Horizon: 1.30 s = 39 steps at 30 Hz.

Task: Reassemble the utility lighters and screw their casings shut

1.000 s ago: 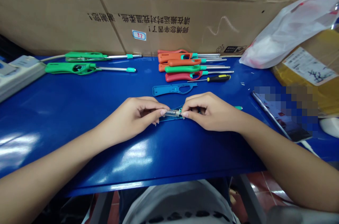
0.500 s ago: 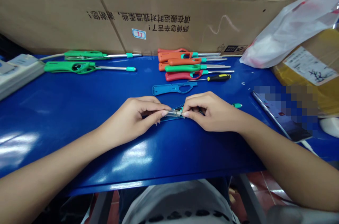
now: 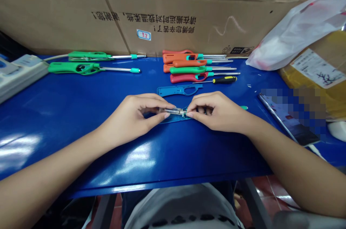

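Note:
Between thumb and fingers, my left hand [image 3: 143,111] grips a clear lighter fuel tank [image 3: 173,110], lying roughly level. My right hand [image 3: 213,110] pinches at the tank's right end, where a small whitish part shows; exactly what its fingertips hold is too small to make out. Under both hands lies a blue lighter housing half [image 3: 175,118], mostly covered by them. Its teal nozzle tip [image 3: 244,108] sticks out beyond my right hand. Just behind, the other blue housing half [image 3: 178,90] rests with its inside facing up.
Several orange, green and red lighters [image 3: 186,77] lie at the back beside a black-and-yellow screwdriver [image 3: 225,80]. Two green lighters [image 3: 72,68] are at back left, near a white power strip [image 3: 21,74]. A phone [image 3: 289,119] lies right; a cardboard box [image 3: 67,16] stands behind.
More of the clear tank shows between my hands, as the left fingers have opened slightly along it. The right hand stays pinched at the tank's end. The view has shifted slightly.

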Each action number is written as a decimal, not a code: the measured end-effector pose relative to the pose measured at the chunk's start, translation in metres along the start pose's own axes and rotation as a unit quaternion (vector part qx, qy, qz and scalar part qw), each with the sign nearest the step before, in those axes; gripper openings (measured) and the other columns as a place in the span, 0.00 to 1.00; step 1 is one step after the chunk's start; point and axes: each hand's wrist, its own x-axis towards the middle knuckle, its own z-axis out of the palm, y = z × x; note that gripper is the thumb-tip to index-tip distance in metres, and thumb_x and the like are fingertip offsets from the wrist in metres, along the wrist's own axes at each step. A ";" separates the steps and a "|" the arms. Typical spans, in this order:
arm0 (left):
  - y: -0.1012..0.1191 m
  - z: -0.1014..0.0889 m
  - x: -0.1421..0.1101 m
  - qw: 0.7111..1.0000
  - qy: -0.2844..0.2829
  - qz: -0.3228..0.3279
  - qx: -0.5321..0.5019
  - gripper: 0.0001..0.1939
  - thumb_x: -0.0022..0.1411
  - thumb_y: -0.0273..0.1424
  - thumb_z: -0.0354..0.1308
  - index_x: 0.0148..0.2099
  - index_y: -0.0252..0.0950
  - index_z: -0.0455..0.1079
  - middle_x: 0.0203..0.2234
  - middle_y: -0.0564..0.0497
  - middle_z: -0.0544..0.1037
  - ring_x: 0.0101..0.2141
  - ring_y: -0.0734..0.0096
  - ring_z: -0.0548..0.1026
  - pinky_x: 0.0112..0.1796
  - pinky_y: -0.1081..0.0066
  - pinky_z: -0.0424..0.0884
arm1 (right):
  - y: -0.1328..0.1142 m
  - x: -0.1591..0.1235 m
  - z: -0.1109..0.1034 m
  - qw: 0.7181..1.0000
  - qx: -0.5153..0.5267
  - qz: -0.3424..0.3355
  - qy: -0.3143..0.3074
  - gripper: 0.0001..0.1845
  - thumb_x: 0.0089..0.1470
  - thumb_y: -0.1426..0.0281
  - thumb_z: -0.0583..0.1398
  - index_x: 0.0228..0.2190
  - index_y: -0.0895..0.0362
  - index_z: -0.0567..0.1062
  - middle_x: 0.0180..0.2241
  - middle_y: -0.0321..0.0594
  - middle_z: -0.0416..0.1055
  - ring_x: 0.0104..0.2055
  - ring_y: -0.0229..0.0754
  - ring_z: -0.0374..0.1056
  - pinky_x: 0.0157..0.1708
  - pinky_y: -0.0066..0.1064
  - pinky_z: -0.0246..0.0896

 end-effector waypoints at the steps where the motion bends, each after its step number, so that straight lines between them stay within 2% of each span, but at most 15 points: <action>1: 0.001 0.001 0.000 1.000 0.001 -0.007 -0.010 0.10 0.65 0.33 0.64 0.47 0.41 0.83 0.42 0.48 0.83 0.40 0.68 0.81 0.42 0.73 0.78 | 0.000 0.000 0.000 1.000 -0.001 -0.003 0.000 0.06 0.59 0.72 0.62 0.32 0.58 0.80 0.26 0.34 0.72 0.25 0.32 0.61 0.28 0.27 0.55; 6: 0.002 0.002 0.001 0.999 0.002 -0.031 -0.020 0.10 0.64 0.34 0.65 0.46 0.39 0.83 0.40 0.48 0.84 0.38 0.68 0.82 0.38 0.76 0.78 | -0.001 0.000 0.001 1.000 -0.005 -0.028 0.005 0.06 0.59 0.75 0.61 0.31 0.59 0.79 0.27 0.34 0.72 0.25 0.31 0.61 0.27 0.26 0.54; 12: -0.001 0.003 0.002 1.000 0.013 -0.021 -0.017 0.09 0.63 0.33 0.66 0.44 0.41 0.84 0.39 0.49 0.85 0.38 0.69 0.82 0.39 0.76 0.78 | 0.001 -0.001 0.002 0.998 -0.001 -0.065 0.014 0.06 0.58 0.77 0.61 0.30 0.59 0.78 0.27 0.32 0.71 0.25 0.30 0.60 0.25 0.24 0.52; 29: -0.004 0.006 0.000 0.999 0.026 -0.015 -0.039 0.08 0.61 0.31 0.68 0.44 0.43 0.84 0.38 0.52 0.86 0.38 0.71 0.83 0.42 0.77 0.79 | 0.002 0.000 0.004 0.998 0.005 -0.058 0.019 0.06 0.58 0.77 0.62 0.29 0.58 0.78 0.27 0.32 0.70 0.24 0.30 0.57 0.24 0.25 0.51; 39: -0.006 0.006 0.001 0.999 0.021 -0.012 -0.038 0.08 0.61 0.32 0.69 0.44 0.45 0.84 0.39 0.53 0.86 0.39 0.72 0.83 0.43 0.78 0.79 | 0.004 0.000 0.005 0.998 -0.003 -0.061 0.016 0.06 0.59 0.76 0.62 0.31 0.58 0.79 0.28 0.33 0.72 0.26 0.31 0.61 0.26 0.25 0.53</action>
